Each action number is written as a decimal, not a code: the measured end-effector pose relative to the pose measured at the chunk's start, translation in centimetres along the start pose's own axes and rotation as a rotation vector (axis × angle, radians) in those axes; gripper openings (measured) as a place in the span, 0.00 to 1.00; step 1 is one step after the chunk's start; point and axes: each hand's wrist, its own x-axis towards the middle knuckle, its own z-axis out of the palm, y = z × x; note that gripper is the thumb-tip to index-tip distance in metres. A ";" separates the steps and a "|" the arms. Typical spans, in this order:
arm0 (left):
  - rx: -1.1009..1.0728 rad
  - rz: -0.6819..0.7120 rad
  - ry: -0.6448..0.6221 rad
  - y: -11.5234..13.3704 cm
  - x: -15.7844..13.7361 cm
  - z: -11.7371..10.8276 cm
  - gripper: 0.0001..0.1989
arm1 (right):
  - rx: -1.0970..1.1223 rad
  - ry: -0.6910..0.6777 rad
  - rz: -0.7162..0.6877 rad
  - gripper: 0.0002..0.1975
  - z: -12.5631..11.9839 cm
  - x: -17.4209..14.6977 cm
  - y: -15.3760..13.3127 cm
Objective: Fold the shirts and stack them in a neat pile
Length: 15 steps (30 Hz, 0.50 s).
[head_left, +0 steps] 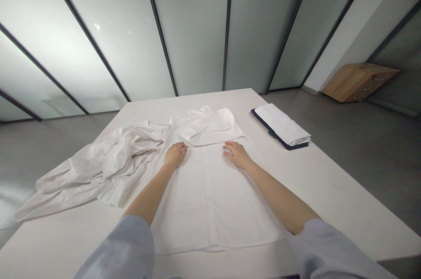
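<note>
A white shirt (pixel 194 195) lies spread on the table, its front placket running down the middle and its hem toward me. Its far part is loosely rumpled, with a fabric edge crossing just beyond my hands. My left hand (pixel 176 155) rests on the left side of the shirt, fingers lying on the cloth and pointing inward. On the right side, my right hand (pixel 237 155) lies on the cloth with its fingers apart. Neither hand shows fabric gripped in it. A crumpled pile of white clothing (pixel 112 160) touches the shirt's left side.
The white table (pixel 332 200) extends beyond the clothes on both sides. At the right edge, a folded white garment (pixel 282 123) lies on a dark folding board (pixel 274 134). A wooden cabinet (pixel 358 81) stands on the floor at far right, near frosted glass panels (pixel 197 29).
</note>
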 end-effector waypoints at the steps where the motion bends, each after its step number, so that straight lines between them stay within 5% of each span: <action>1: -0.014 -0.035 0.015 0.0 0.1 0.0 0.19 | 0.000 -0.001 0.000 0.15 0.0 0.0 0.0; 7: -0.003 -0.049 0.232 1.7 2.4 -1.2 0.19 | -0.003 -0.019 0.013 0.15 -0.4 0.1 -0.5; 11: 0.144 0.006 0.096 4.1 5.4 -1.4 0.17 | 0.003 -0.041 0.018 0.15 -0.7 0.0 -0.6; 15: 0.151 -0.136 -0.100 5.5 7.9 -0.5 0.18 | 0.021 -0.033 0.001 0.15 -0.5 0.0 -0.3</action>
